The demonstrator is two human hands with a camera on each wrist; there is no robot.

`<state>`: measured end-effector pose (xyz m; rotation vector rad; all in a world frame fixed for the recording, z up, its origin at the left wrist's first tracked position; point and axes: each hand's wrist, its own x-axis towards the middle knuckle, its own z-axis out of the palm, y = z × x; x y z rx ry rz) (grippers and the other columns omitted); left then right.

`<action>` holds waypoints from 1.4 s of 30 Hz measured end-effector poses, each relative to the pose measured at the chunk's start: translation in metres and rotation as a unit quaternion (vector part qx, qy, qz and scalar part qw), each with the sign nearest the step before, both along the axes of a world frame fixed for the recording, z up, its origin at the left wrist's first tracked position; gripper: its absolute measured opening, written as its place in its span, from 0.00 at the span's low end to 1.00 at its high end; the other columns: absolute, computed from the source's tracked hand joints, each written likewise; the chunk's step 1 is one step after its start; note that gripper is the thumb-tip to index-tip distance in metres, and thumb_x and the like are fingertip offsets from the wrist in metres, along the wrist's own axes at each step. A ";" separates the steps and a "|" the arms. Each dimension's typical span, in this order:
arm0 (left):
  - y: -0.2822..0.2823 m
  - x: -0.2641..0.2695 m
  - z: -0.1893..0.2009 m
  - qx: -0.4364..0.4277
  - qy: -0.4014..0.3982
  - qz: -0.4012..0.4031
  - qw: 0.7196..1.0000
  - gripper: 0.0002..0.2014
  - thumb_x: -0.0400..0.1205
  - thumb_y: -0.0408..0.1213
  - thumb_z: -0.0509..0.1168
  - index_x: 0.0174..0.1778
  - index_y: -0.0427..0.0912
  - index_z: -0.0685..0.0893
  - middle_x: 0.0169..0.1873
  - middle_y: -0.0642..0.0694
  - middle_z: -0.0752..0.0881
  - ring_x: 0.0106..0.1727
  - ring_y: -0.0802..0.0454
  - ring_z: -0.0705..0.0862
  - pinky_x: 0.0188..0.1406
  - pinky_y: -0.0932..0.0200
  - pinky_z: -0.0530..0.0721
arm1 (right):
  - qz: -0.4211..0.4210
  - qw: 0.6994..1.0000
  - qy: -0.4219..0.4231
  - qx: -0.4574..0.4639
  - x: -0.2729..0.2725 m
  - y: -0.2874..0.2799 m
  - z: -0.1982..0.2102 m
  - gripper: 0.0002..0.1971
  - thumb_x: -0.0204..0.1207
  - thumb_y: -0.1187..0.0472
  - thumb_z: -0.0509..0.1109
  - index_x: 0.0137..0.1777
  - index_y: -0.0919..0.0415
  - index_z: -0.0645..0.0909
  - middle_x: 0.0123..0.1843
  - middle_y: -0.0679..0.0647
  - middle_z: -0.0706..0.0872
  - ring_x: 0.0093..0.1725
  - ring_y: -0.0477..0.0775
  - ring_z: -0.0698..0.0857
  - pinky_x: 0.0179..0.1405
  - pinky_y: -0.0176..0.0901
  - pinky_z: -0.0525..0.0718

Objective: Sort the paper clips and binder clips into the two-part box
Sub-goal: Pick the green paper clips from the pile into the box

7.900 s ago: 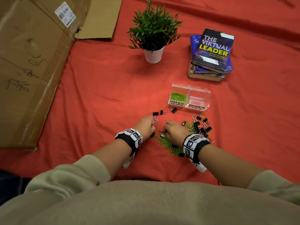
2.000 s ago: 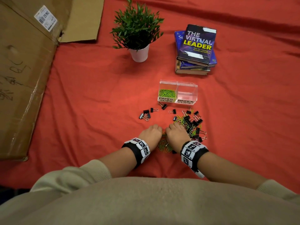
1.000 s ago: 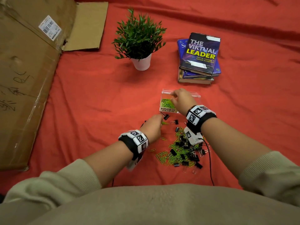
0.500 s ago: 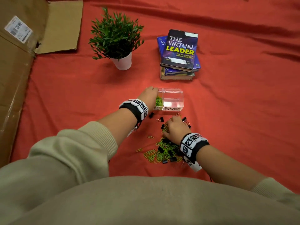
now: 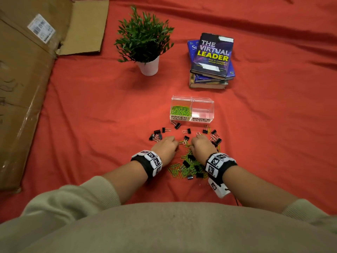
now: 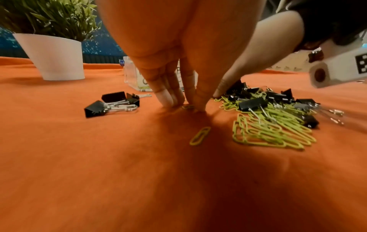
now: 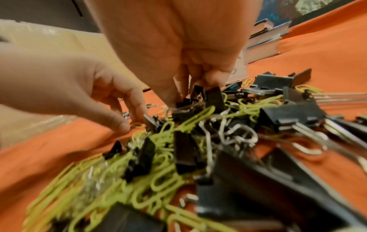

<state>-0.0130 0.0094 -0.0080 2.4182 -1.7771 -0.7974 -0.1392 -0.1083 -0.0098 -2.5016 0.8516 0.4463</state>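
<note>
Both hands are returning from the box to the mixed heap: the left hand [image 5: 165,146], half a second ago over the paper-clip side, is now pressing its fingertips [image 6: 168,100] onto the red cloth [image 5: 91,115] at the heap's left edge, a single green paper clip [image 6: 187,107] lying under them; whether it is already pinched cannot be told. Right hand [image 5: 201,147] is digging into the pile [image 5: 189,165], its fingers curling among black binder clips [image 7: 195,100]; whether that grip is closing on one is unclear. Two-part box [image 5: 211,105] is standing just beyond the hands, upright and open; its left compartment, labelled for paper clips, is carrying a green layer [image 5: 180,110], while the right one, labelled for binder clips, is showing none. Judgement: sorting is partway through, with binder clips not yet started. Loose binder clips [image 5: 156,134] are lying scattered between heap and box. Also present: potted plant [image 5: 145,44], book stack [image 5: 211,61], cardboard [image 5: 23,88].
</note>
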 end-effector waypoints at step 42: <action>-0.038 -0.004 -0.014 -0.014 0.061 0.087 0.994 0.10 0.82 0.40 0.63 0.54 0.39 0.77 0.55 0.41 0.80 0.55 0.42 0.81 0.57 0.47 0.81 | -0.053 0.997 -0.043 0.022 0.008 -0.043 0.011 0.09 0.84 0.57 0.57 0.50 0.61 0.75 0.38 0.55 0.83 0.35 0.56 0.80 0.29 0.41 0.72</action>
